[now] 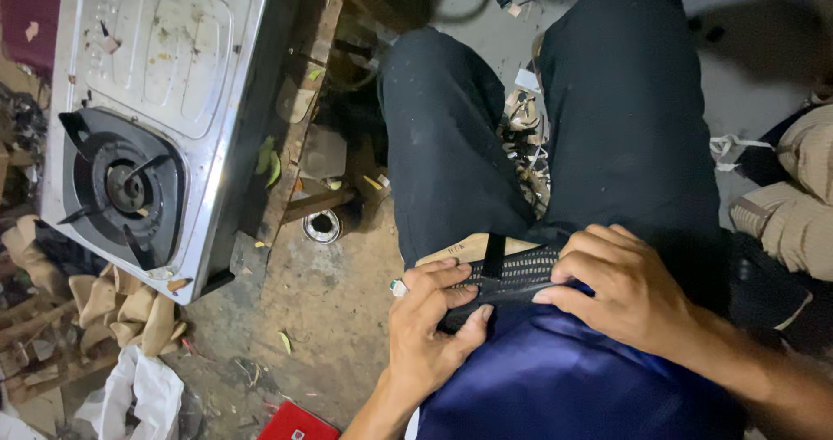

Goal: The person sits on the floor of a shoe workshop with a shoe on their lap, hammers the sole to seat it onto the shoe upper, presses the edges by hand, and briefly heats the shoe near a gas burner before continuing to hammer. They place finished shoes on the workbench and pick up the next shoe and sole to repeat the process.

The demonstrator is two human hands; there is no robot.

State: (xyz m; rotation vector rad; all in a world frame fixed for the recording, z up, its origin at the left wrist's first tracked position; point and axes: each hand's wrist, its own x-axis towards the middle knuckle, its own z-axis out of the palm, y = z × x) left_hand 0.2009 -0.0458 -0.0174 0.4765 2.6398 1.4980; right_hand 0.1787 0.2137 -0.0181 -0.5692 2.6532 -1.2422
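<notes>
Both hands close on a black woven belt [512, 277] that lies across the person's waist, above the dark trousers [538, 136] and just over the blue shirt [555, 379]; the left hand [429, 323] has its grip shut on the belt's left end, thumb beneath and fingers curled over the top, a ring with a pale stone showing on one finger; the right hand [620, 288] presses down on the belt just to the right of that, fingers spread flat along it, so its grip is closed on the same strap.

A narrow black strip crosses the belt upright between the two grips; whether it is a loop or a loose tail I cannot tell.

As a judgement: the belt could slip from the left grip, since only the fingertips pinch its end; the woven face may also snag on the ring.

Outward from the grip, to the left and lower, the dirt floor [330, 310] carries a small round metal tin [322, 226], open and dark inside, its contents not legible; farther left sits a steel gas stove [156, 75] with one burner and nothing on it; below the left grip a red box [295, 424] shows only a corner, its contents hidden; scraps and crumpled paper [130, 301] lie beside the stove.
</notes>
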